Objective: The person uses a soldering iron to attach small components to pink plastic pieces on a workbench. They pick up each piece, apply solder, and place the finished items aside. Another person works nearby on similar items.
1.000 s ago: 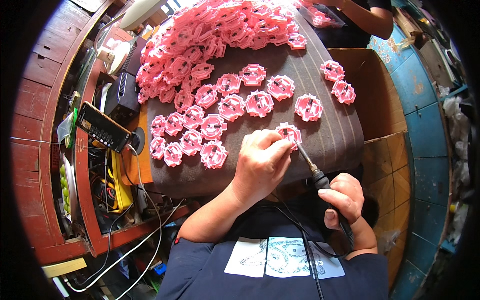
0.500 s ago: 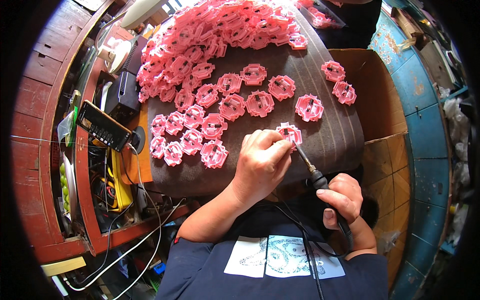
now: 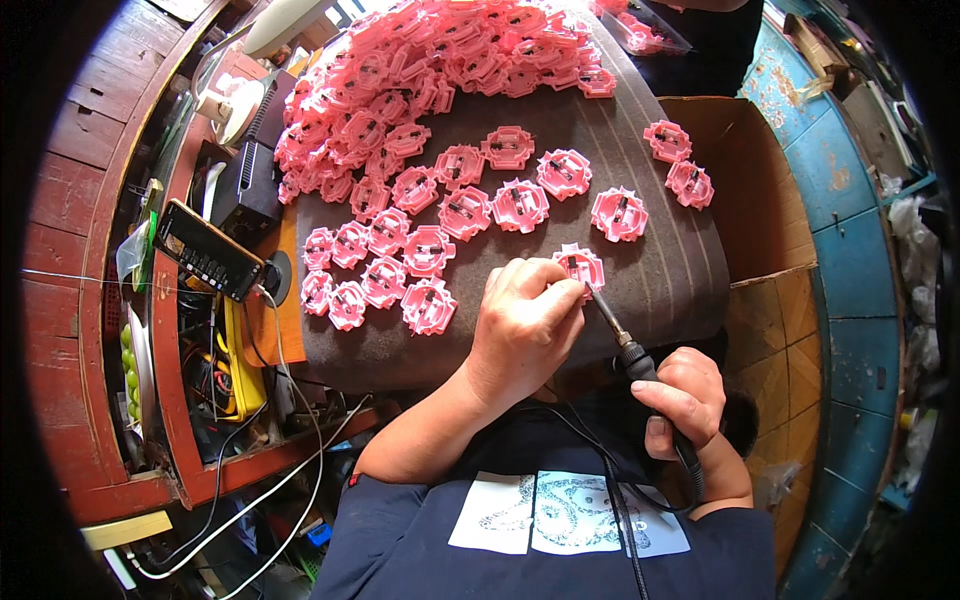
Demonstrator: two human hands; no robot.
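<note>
My left hand [image 3: 527, 325] is closed in a pinch at the near left edge of a pink plastic piece [image 3: 579, 257] with a black part in its middle; what the fingertips hold is hidden. My right hand [image 3: 682, 400] grips a soldering iron [image 3: 635, 352] by its black handle, its metal tip reaching the same piece beside my left fingers. Several similar pink pieces [image 3: 519, 205] lie spread out on the dark, striped work mat [image 3: 510, 270], their openings upward, behind and left of my hands.
A large heap [image 3: 440, 50] of pink pieces covers the back. Left are a phone on a stand [image 3: 208, 251], a black box [image 3: 243, 200], cables and a yellow container [image 3: 243, 390]. Right stands a cardboard box [image 3: 765, 190]. Another person's dark clothing [image 3: 715, 45] shows at top right, beside a bag of pieces.
The other person's arm at top right has moved up, mostly out of view. My hands and the iron have barely moved.
</note>
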